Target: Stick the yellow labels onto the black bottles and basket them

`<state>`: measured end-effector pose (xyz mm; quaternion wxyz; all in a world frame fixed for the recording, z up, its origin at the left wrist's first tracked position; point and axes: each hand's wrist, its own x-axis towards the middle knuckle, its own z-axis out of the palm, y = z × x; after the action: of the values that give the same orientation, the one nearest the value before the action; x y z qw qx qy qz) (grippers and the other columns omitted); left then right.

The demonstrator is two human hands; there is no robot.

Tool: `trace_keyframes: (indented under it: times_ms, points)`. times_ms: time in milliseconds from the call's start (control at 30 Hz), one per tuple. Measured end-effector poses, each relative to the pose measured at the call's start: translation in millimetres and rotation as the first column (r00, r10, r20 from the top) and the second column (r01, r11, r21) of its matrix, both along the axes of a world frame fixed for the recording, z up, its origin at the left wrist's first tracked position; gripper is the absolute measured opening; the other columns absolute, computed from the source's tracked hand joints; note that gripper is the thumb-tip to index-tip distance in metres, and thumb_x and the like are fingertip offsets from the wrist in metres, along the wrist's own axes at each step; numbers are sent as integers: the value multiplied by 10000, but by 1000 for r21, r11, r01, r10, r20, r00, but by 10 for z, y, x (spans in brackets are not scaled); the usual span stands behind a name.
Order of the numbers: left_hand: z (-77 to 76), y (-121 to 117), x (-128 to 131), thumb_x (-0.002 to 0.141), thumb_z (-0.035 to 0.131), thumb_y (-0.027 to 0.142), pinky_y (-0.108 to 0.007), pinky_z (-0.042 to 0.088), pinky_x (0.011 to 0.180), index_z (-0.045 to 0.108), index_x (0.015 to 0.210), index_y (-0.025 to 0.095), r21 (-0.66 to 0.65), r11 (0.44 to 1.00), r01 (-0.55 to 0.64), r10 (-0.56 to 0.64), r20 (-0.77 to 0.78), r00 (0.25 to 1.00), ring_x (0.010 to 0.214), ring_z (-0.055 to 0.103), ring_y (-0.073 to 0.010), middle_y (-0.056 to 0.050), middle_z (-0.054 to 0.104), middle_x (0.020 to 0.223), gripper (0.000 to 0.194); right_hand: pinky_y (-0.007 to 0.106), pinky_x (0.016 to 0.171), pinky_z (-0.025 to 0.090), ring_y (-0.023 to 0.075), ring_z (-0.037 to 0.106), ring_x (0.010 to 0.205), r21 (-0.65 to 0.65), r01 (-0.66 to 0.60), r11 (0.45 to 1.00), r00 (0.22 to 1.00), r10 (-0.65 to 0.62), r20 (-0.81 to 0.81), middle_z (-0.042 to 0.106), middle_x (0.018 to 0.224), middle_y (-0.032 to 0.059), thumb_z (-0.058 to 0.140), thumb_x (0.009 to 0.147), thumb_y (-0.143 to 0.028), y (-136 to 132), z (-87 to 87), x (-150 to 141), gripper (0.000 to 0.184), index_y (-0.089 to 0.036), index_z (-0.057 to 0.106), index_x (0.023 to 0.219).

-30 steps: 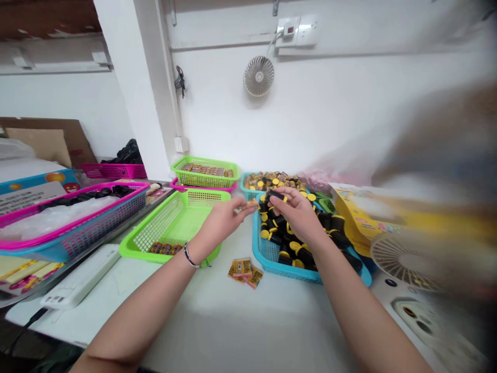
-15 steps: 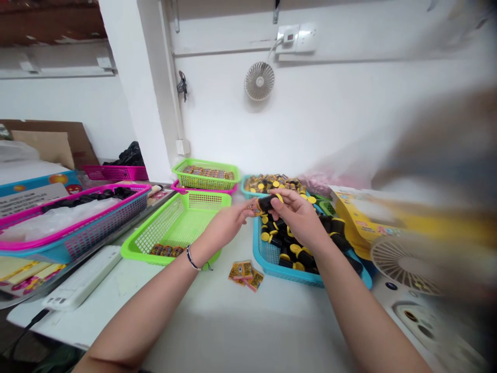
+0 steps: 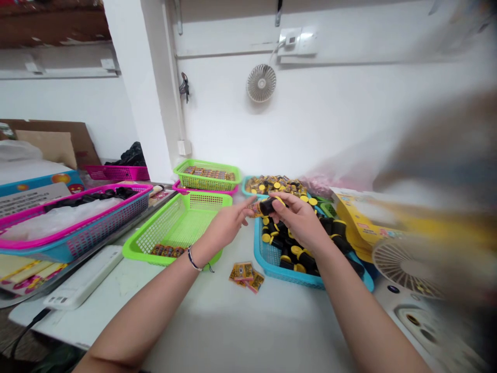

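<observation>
My left hand [image 3: 229,224] pinches a small yellow packet [image 3: 254,209] between its fingertips. My right hand [image 3: 298,220] grips a black cylinder with a yellow cap [image 3: 267,206], and its end sits against the packet. Below my hands, a blue plastic basket [image 3: 285,277] holds a heap of similar cylinders. Several yellow packets [image 3: 245,274] lie loose on the white table [image 3: 217,321] in front of it. A bright green mesh basket [image 3: 157,228] stands to the left of my left hand, with a few packets in one corner.
A second green basket [image 3: 205,176] of packets stands at the back on a pink one. A shallow blue tray [image 3: 248,186] of packed cylinders is behind my hands. On the right are a yellow box [image 3: 361,223] and a small white fan [image 3: 407,267]. A pink-rimmed basket [image 3: 77,223] sits at the left.
My right hand has brought the black cylinder down and left, up against the packet in my left hand. The view has drifted slightly.
</observation>
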<state>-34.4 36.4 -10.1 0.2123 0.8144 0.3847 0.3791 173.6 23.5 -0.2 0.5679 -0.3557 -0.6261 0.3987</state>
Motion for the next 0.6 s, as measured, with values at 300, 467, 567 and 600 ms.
trace_keyframes:
  times_ms: [300,467,567,600]
  points:
    - [117,-32,21,879,620,406,-336,535,858,655,1245,189,-208,926,314,-250,283,926,918,679,-186,-62,726,1037,427,272,609,471,106,565,601,30,-27,999,998,25,55,606,651,-49,826,681,-409,-4,28,12,442,-210,668,1043]
    - [105,-37,15,708,810,368,-316,540,761,697,1169,187,-146,965,219,-161,331,930,881,673,-196,-76,735,1051,507,268,595,479,111,587,629,55,-85,995,996,83,28,576,668,-61,871,609,-347,-49,57,-17,420,-220,634,931]
    - [104,-71,34,685,826,381,-307,519,701,740,1062,181,1,996,84,-81,292,953,804,663,-192,-70,752,955,436,271,606,493,119,608,659,46,-89,995,996,89,13,593,709,-52,872,605,-352,-70,53,-53,415,-223,611,900]
    - [102,-84,42,681,829,380,-305,513,689,744,1044,182,60,997,49,-64,284,957,783,660,-189,-66,756,928,422,271,617,500,120,617,669,36,-98,995,995,98,-3,604,721,-50,873,606,-351,-73,45,-65,417,-225,606,900]
